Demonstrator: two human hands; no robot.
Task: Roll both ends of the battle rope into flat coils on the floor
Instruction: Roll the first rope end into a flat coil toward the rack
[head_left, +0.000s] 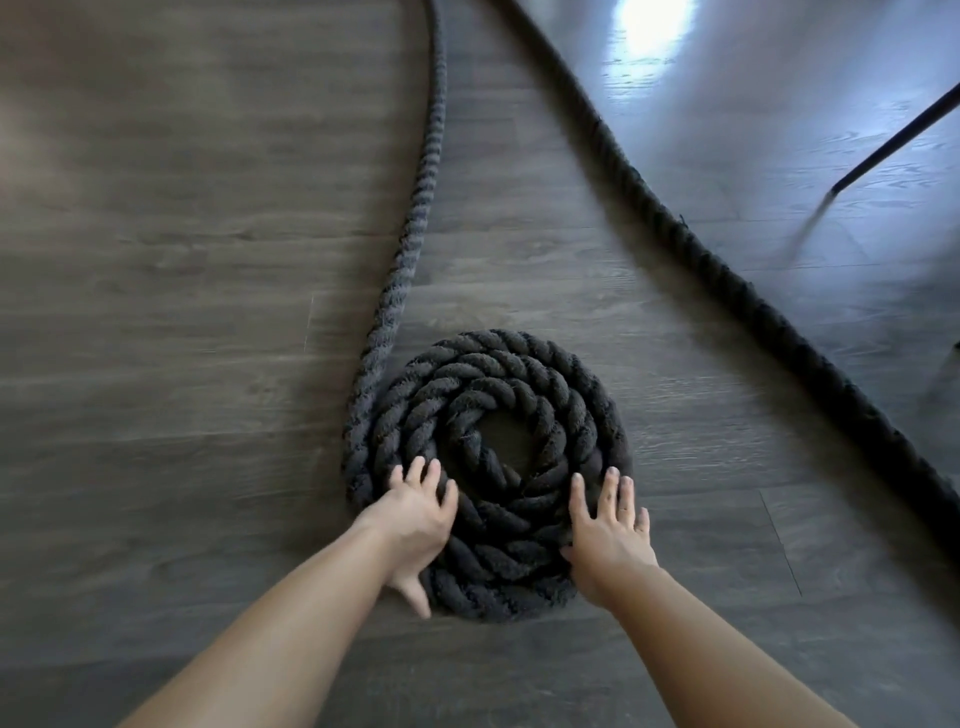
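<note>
A thick black twisted battle rope lies on the dark wood floor. One end is wound into a flat coil (485, 473) of several turns with a small hole at its centre. From the coil's left side the rope strand (421, 208) runs straight away to the top. My left hand (418, 525) rests flat on the coil's near-left edge, fingers spread, thumb down on the floor side. My right hand (610, 525) lies flat on the near-right edge, fingers spread. A second rope strand (727, 270) runs diagonally from the top centre to the right edge, uncoiled.
The floor (182, 312) is dark grey wood planks. A thin black metal leg (893, 140) slants down to the floor at the upper right. Bright window light glares on the floor at the top right.
</note>
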